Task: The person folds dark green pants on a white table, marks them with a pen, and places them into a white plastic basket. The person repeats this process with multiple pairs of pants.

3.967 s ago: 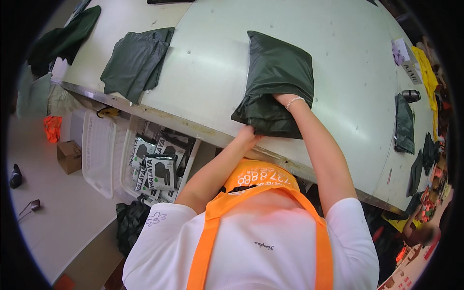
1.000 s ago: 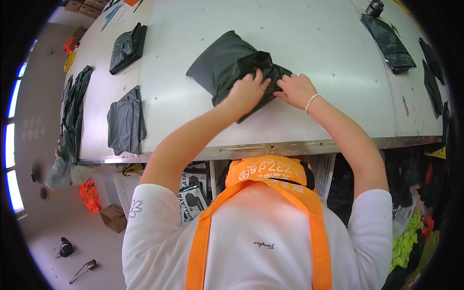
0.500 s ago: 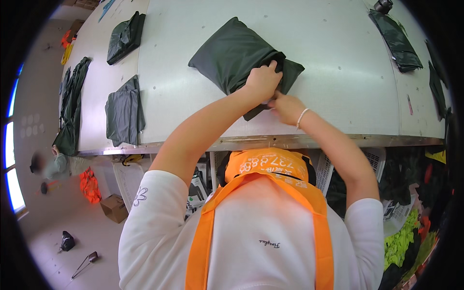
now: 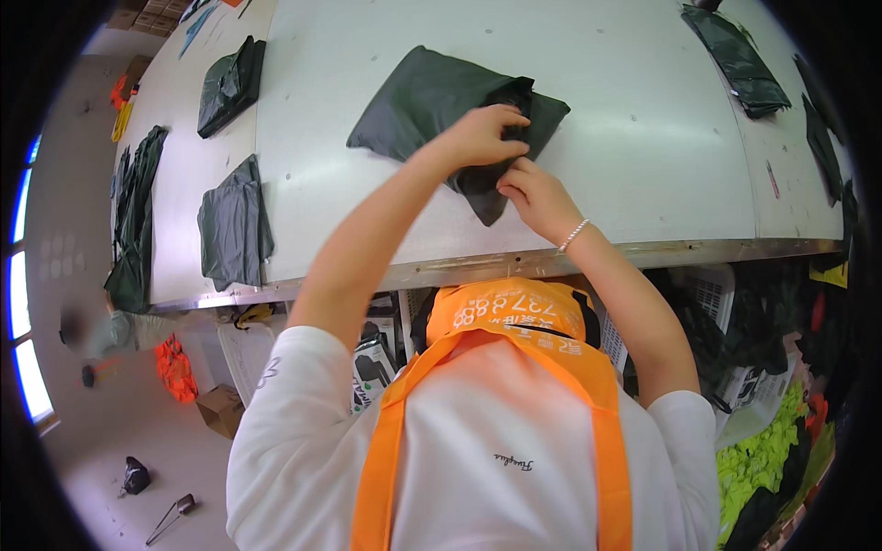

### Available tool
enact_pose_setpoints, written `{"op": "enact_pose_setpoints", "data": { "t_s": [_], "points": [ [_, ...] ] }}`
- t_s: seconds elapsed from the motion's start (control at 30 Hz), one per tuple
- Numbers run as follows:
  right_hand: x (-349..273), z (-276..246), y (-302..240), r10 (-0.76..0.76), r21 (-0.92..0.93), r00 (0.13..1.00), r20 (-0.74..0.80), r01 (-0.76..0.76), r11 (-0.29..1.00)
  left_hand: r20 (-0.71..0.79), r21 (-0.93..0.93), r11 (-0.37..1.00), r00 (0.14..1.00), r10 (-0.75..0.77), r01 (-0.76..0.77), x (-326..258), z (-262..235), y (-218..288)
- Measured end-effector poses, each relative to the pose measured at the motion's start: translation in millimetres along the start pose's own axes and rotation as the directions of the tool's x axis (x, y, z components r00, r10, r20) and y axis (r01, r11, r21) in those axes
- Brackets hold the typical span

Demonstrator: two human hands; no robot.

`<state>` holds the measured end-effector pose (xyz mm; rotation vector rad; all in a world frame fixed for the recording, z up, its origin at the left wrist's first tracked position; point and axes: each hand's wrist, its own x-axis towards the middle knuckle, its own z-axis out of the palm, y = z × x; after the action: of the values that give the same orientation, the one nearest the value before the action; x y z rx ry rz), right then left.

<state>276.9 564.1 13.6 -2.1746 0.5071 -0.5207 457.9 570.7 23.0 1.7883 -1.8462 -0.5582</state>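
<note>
A plump, dark green fabric pouch (image 4: 418,103) lies on the white table, its loose, folded end toward the right. Over that end, my left hand (image 4: 485,136) rests on the fabric with thumb and fingers spread apart, a dark fold showing between them. Just below and to the right, my right hand (image 4: 542,197) has its fingers pinched at the pouch's near edge, beside a corner that hangs toward me. What lies inside the pouch is hidden.
Folded dark green pieces (image 4: 234,225) lie at the left of the white table (image 4: 367,225). A dark packet (image 4: 737,60) lies far right, with a thin pen-like item (image 4: 773,180) nearer. Below the table edge are white baskets (image 4: 763,395) and bright green fabric (image 4: 758,464).
My left thumb and fingers have spread apart from their earlier hold on the folded end. My right fingers have shifted on the near edge, and a pointed corner now hangs toward me.
</note>
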Motion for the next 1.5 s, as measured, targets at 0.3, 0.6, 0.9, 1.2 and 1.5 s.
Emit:
{"op": "enact_pose_setpoints", "data": {
  "t_s": [0.3, 0.6, 0.9, 1.2, 1.5],
  "points": [
    [-19, -23, 2, -0.017, 0.068, 1.0, -0.018, 0.019, 0.998, 0.044, 0.233, 0.899, 0.928, 0.37, -0.37, -5, 16, -11],
    [-40, -13, 12, 0.24, -0.322, 0.939, -0.246, -0.313, 0.893, 0.019, 0.382, 0.909, 0.985, 0.171, -0.165, -40, 58, 25],
    [43, -32, 57, 0.353, -0.567, 0.913, -0.204, -0.404, 0.718, 0.027, 0.436, 0.888, 0.989, 0.147, -0.144, -43, 67, 38],
    [20, -26, 52, 0.383, -0.321, 0.866, -0.322, -0.48, 0.816, -0.043, 0.364, 0.928, 0.997, -0.067, 0.078, -1, 69, 3],
    [-26, -30, 37, 0.591, -0.035, 0.731, -0.341, -0.638, 0.77, -0.041, 0.294, 0.952, 0.996, -0.08, 0.089, -19, 46, 42]
  ]
}}
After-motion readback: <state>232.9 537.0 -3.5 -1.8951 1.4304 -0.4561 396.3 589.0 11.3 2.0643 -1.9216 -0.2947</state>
